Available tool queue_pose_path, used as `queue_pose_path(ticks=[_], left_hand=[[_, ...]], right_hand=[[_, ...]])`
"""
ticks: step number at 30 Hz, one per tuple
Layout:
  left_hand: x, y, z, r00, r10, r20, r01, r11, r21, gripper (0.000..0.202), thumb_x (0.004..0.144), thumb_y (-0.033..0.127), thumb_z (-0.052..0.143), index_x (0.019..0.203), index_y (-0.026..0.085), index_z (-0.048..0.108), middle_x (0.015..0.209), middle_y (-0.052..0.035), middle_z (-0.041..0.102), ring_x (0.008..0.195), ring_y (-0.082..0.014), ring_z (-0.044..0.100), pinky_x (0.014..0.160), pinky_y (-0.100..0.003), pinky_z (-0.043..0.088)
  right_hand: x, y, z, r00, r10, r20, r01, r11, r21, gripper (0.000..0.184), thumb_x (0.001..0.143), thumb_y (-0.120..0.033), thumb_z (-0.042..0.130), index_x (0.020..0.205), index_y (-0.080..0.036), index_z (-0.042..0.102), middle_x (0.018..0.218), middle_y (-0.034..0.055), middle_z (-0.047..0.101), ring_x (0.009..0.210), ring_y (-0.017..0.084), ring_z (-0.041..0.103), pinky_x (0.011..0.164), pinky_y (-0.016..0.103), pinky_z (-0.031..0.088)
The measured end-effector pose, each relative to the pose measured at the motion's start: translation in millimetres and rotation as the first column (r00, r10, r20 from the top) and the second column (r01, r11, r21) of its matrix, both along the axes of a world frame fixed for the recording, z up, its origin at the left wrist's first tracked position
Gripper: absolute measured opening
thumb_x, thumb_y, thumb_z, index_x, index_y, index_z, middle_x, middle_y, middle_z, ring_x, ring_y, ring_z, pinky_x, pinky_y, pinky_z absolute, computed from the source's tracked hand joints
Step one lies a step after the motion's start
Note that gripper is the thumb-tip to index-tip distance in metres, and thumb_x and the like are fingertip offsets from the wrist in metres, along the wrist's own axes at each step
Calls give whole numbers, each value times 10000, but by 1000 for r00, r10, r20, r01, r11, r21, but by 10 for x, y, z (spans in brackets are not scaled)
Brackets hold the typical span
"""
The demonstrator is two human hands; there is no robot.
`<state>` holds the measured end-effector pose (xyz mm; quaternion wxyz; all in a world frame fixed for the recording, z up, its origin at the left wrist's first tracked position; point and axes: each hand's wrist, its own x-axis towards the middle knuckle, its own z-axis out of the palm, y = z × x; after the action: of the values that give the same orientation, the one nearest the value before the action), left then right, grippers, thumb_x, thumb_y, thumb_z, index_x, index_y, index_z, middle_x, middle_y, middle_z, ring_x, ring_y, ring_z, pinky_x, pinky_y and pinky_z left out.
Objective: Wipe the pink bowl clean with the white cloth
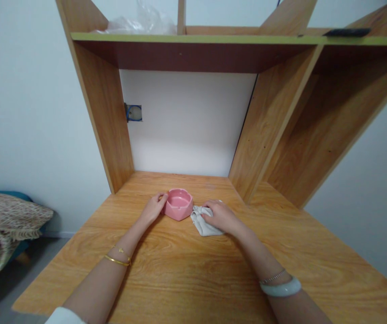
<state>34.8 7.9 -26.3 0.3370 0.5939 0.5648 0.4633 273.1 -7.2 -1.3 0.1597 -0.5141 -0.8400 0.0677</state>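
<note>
On the brown wood-grained desk [179, 274], a pink faceted bowl [179, 212] is held at its left side by the partly curled left hand [154, 209]. Beside it, a crumpled pale-grey cloth [205, 226] is gripped by the half-closed right hand [221, 216].

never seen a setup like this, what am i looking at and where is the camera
There's no machine here: these are a person's own bare hands. The single picture comes from a camera worn on the head, looking forward and down, so the arms reach in from the bottom edge. On the wooden desk sits a pink angular dish. The left hand touches its side; whether it grips is hard to tell. The right hand holds a pale grey cloth beside it. Above runs a shelf with clear plastic on it.
</note>
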Motion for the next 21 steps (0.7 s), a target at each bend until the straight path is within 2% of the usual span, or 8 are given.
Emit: queue_pose_path(ticks=[4, 7, 10, 14, 18, 21], left_hand=[[-14, -30, 46, 966, -49, -255, 60, 997, 38, 498, 793, 531, 356, 844, 121, 635, 760, -93, 659, 735, -222, 594, 654, -292, 408], [-25, -50, 62, 922, -65, -381, 83, 996, 30, 555, 814, 561, 285, 875, 135, 634, 868, -110, 656, 816, -246, 583, 706, -316, 399], [-24, -66, 65, 908, -76, -412, 86, 996, 5, 578, 814, 585, 262, 921, 149, 626, 903, -108, 654, 846, -257, 580, 725, -326, 400], [-8, -75, 67, 892, -88, -443, 94, 996, -8, 579, 820, 579, 250, 980, 157, 612, 963, -114, 645, 891, -268, 574, 757, -340, 398], [0, -65, 60, 893, -82, -442, 94, 996, 4, 587, 826, 561, 240, 1009, 141, 606, 973, -115, 644, 901, -258, 575, 765, -321, 402], [-1, -57, 53, 885, -104, -453, 119, 993, 5, 593, 828, 558, 233, 979, 130, 616, 942, -113, 652, 879, -251, 581, 747, -308, 409]], right_hand=[[-6, 31, -34, 965, -157, -208, 191, 969, 154, 238, 801, -319, 437, 912, -176, 592, 914, 82, 617, 879, 212, 540, 758, 301, 379], [-9, 33, -45, 877, -151, -455, 287, 926, 246, 268, 825, -337, 397, 933, -174, 580, 914, 84, 610, 866, 203, 544, 766, 303, 395], [-24, 16, -39, 803, -70, -592, 297, 908, 296, 302, 837, -343, 372, 947, -163, 589, 915, 93, 601, 851, 199, 545, 768, 304, 406], [-39, -14, -23, 776, -46, -629, 310, 896, 317, 314, 845, -338, 363, 956, -171, 605, 877, 83, 583, 814, 192, 538, 740, 306, 416], [-18, -25, -18, 689, -61, -722, 444, 823, 354, 308, 849, -344, 368, 948, -168, 601, 799, 57, 550, 740, 174, 526, 666, 291, 427], [-30, -28, -33, 647, 7, -762, 448, 805, 388, 287, 851, -336, 379, 955, -174, 591, 824, 54, 555, 761, 171, 532, 658, 286, 431]])
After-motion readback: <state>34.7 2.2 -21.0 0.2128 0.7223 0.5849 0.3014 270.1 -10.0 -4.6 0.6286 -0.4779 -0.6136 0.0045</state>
